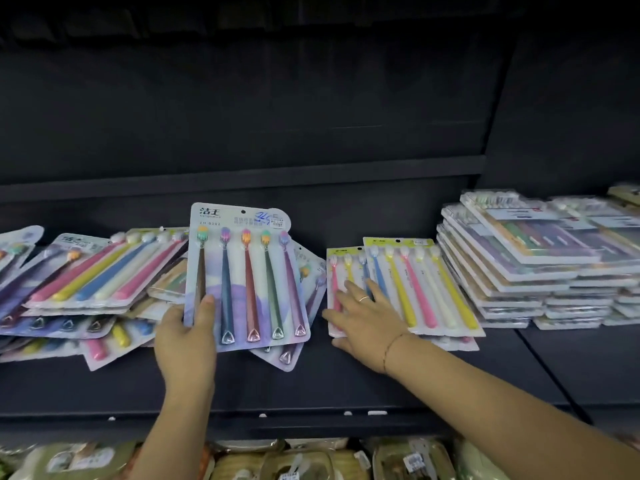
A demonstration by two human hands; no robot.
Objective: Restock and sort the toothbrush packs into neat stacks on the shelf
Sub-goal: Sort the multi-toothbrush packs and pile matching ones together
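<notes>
Along the bottom edge of the frame, packaged goods point(277, 459) on a lower shelf are blurred and cut off, and their labels cannot be read. Above them two bare forearms reach onto the dark shelf point(311, 386).

The left hand point(185, 327) grips a five-brush toothbrush pack point(242, 278) by its lower left corner, with the thumb on the front and the fingers hidden behind the card. The pack stands tilted up at centre frame, above another pack that is mostly covered. Its card reads "洁王" at top left. The code beneath begins "ZH" and the rest is unclear. A blue pen scribble crosses the small print at top right.

The right hand point(363, 317), wearing a ring point(363, 298) and a thin bracelet point(393, 344), lies flat with spread fingers on the yellow-headed packs point(419, 285) just right of centre. It covers the handles of the left one. Their header print is too small to read.

At the left, a loose heap of packs point(86, 289) overlaps at angles and runs off the frame. At the right, a tall stack of flat packs point(540, 265) is blurred and cut by the edge.
</notes>
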